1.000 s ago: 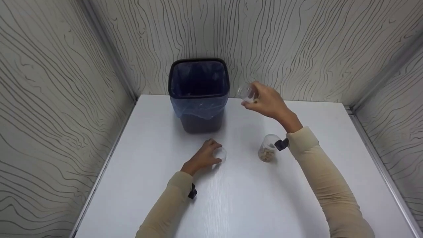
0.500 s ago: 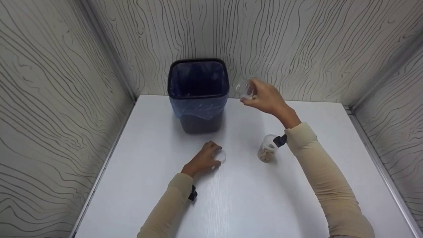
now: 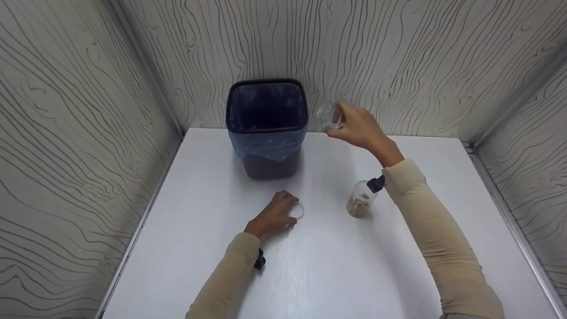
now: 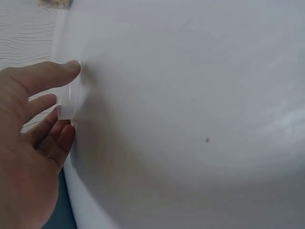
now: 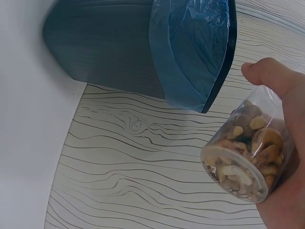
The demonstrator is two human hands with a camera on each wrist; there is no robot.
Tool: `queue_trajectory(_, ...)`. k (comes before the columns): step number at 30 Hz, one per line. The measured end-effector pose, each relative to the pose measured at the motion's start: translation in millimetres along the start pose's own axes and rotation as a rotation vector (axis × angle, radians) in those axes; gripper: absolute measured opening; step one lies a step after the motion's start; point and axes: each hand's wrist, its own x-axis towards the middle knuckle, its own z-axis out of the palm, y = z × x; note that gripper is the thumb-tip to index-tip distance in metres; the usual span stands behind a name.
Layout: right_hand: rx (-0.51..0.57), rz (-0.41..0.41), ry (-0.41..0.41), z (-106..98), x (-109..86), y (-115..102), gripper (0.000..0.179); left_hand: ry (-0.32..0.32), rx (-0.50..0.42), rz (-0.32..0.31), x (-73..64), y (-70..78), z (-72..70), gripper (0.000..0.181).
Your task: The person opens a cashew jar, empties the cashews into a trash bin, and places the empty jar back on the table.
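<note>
Near the bin's right side, my right hand (image 3: pixel 361 128) grips a tilted clear plastic jar (image 3: pixel 325 114) in the air. In the right wrist view, pale and brown nuts show through the wall of this jar (image 5: pixel 245 152), with its base towards the camera. My left hand (image 3: pixel 275 213) is down at the middle of the table. Its thumb and fingers hold the edges of a round clear lid (image 3: pixel 298 211). The left wrist view shows this translucent lid (image 4: pixel 66 104) edge-on between thumb and fingers. Another clear jar (image 3: pixel 359 201) with tan pieces inside stands below my right wrist.
A dark bin (image 3: pixel 270 166) lined with a blue bag (image 3: pixel 268 144) stands at the back of the white table (image 3: pixel 336 266). Its top is uncovered. Wood-patterned panels (image 3: pixel 354 48) rise at the back and both sides.
My right hand has risen slightly with the jar, which stays beside the bin. The left hand keeps nearly the same place with the lid.
</note>
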Motion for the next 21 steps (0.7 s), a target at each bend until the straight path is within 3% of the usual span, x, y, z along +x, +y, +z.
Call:
queue_trajectory(5, 0.008, -0.011, 0.003, -1.2, 2.5, -1.3, 0.05, -0.012, -0.006, -0.013, 0.5, 0.4, -0.9, 0.065)
queue_trajectory(15, 0.009, 0.0, -0.005, -4.8, 7.0, -1.5, 0.05, -0.01, -0.038, 0.019, 1.9, -0.5, -5.4, 0.055)
queue_trajectory(21, 0.002, -0.012, -0.002, -4.6, 10.5, -1.2, 0.053, 0.037, -0.078, 0.033, 3.6, 2.1, -12.4, 0.046)
